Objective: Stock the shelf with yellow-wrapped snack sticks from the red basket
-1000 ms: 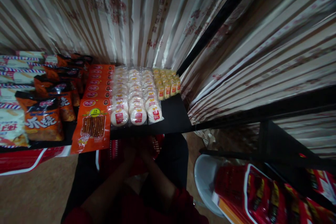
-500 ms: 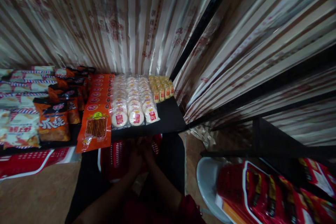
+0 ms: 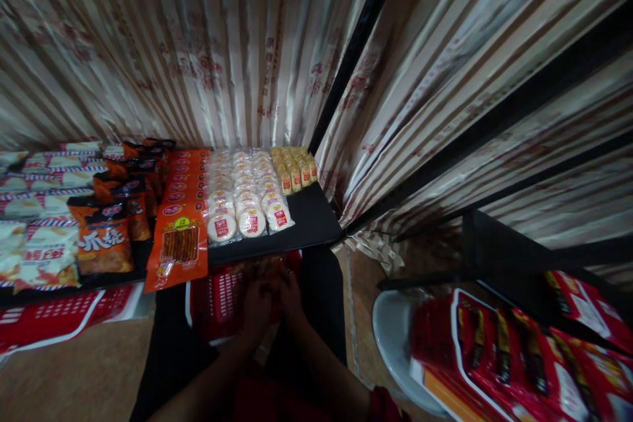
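Observation:
Both hands are low in the middle of the view, in deep shadow under the front edge of the black shelf (image 3: 311,214). My left hand (image 3: 258,303) is over a red plastic basket (image 3: 222,297) between my knees, its fingers curled. Close beside it, my right hand (image 3: 289,293) is curled in the same way. Dark brownish packets (image 3: 264,268) seem to lie at the fingertips, but shadow hides their kind and what the fingers grip. Just above, on the shelf, lie an orange snack strip (image 3: 180,244) and rows of round white crackers in clear wrappers (image 3: 250,219).
Small yellow packs (image 3: 297,176) stand at the shelf's right end. To the left are orange-black snack bags (image 3: 105,237) and white snack bags (image 3: 47,247). A second red basket (image 3: 64,316) sits below left. Red packets (image 3: 519,356) fill a basket beside a pale stool (image 3: 388,330) at right.
My view has shifted slightly, so the shelf's right end sits further left. Both hands have come a little apart and show more clearly above the basket.

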The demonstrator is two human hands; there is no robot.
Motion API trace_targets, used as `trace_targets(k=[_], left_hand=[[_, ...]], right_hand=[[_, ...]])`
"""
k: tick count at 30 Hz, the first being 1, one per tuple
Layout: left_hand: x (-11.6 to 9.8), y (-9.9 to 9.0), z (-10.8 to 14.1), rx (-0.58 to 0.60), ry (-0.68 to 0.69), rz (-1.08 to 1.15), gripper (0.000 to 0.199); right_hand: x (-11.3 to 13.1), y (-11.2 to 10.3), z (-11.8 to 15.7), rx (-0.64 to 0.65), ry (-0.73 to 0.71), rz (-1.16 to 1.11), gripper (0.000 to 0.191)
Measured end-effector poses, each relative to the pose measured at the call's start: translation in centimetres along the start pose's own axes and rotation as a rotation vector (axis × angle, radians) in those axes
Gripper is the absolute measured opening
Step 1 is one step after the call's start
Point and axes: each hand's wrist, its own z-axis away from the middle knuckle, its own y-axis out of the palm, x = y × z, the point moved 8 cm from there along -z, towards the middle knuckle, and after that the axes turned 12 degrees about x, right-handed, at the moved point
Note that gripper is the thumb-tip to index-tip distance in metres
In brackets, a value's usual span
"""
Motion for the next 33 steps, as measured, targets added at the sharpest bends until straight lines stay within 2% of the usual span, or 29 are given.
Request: trace_targets(k=[6, 11, 14, 17, 22, 25, 29, 33], left_hand=[[-1.2, -0.4, 0.1, -0.057, 0.086, 0.061, 0.03], [-2.3, -0.5, 0.0, -0.071, 0.162, 0.075, 0.043], [-2.8, -0.1, 0.3, -0.044, 0.162, 0.058, 0.049], [-3.3, 0.8, 0.7, 0.042, 0.205, 0.09, 0.055], [-3.7, 1.6, 0.9, 0.163, 0.231, 0.149, 0.052], [-3.7, 1.1, 0.8, 0.135, 0.205, 0.175, 0.047], [-4.3, 1.0, 1.0, 0.136, 0.193, 0.297, 0.049], [-5.7, 0.4, 1.5, 0.049, 0.185, 0.352, 0.043]], right_hand=[[2.3, -1.5, 1.3, -0.065, 0.001, -0.071, 0.031], [4.7, -1.8, 1.7, 0.036, -0.003, -0.122, 0.033], [6.6, -2.3, 1.7, 0.111, -0.021, -0.001, 0.032], [8.7, -2.8, 1.4, 0.187, -0.062, 0.201, 0.031], [11.4, -2.8, 0.2, 0.332, -0.135, 0.362, 0.031], [11.7, -3.2, -0.9, 0.315, -0.095, 0.332, 0.032], [10.4, -3.5, -1.8, 0.263, 0.049, 0.198, 0.041], [10.5, -3.4, -2.1, 0.181, -0.001, 0.197, 0.036]])
